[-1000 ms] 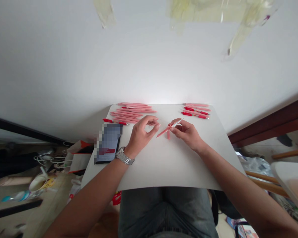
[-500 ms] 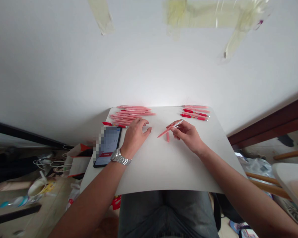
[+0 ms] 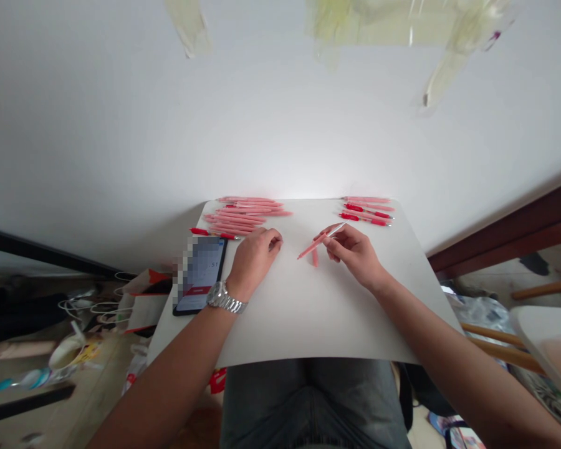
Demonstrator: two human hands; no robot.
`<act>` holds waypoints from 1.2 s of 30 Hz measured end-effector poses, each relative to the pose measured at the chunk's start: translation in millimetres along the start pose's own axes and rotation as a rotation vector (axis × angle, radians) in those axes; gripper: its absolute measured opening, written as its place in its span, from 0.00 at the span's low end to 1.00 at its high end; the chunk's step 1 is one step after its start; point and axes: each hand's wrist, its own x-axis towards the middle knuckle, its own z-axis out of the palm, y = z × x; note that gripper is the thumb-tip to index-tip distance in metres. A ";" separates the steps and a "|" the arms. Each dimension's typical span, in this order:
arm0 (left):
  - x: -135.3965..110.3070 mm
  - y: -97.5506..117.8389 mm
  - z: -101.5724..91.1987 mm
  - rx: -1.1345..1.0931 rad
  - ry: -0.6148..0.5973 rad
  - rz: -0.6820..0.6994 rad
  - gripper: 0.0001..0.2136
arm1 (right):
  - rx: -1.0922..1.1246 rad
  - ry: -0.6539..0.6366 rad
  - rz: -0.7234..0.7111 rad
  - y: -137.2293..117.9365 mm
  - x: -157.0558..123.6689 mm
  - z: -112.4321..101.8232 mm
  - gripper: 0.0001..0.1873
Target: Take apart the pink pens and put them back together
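Note:
My right hand [image 3: 350,248] pinches a slim pink pen [image 3: 312,247] between thumb and fingers, its narrow tip pointing down to the left and a whitish end sticking out above the fingers. Just below that pen shows a short pink piece [image 3: 315,258]; whether it lies on the table or is touched by my fingers I cannot tell. My left hand [image 3: 255,255], with a metal watch at the wrist, is closed, thumb against curled fingers, and nothing shows in it. It rests beside a pile of pink pens [image 3: 243,219] and a red pen [image 3: 200,232].
A phone [image 3: 199,280] lies left of my left wrist on the white table [image 3: 308,318]. Several pink and red pens [image 3: 367,211] lie at the back right. The wall [image 3: 280,137] rises directly behind the table. A white seat [image 3: 546,337] stands to the right.
My left hand's thumb and fingers were apart and have now curled together. My right hand keeps the pink pen in nearly the same place.

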 end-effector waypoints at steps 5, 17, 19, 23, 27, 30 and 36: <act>-0.7 0.5 0.4 0.031 -0.011 0.030 0.04 | 0.007 0.003 -0.004 0.7 0.4 -0.2 0.14; -3.2 4.5 4.0 0.156 0.037 0.057 0.05 | 0.018 -0.004 0.013 2.4 0.7 0.4 0.16; -3.8 3.5 5.8 0.178 0.032 0.077 0.05 | 0.019 -0.005 0.015 2.9 0.8 0.5 0.16; -5.1 -0.1 9.0 0.193 0.015 0.134 0.05 | 0.023 -0.002 0.017 3.7 0.8 0.5 0.15; -6.1 -0.7 10.4 0.189 0.027 0.158 0.05 | 0.022 -0.005 0.011 3.2 0.8 0.7 0.14; -6.3 1.3 10.4 0.151 0.041 0.170 0.05 | 0.010 -0.005 0.015 2.3 0.7 0.8 0.15; -4.9 5.8 10.6 -0.052 0.048 0.159 0.06 | 0.019 -0.011 0.011 2.3 0.0 0.9 0.14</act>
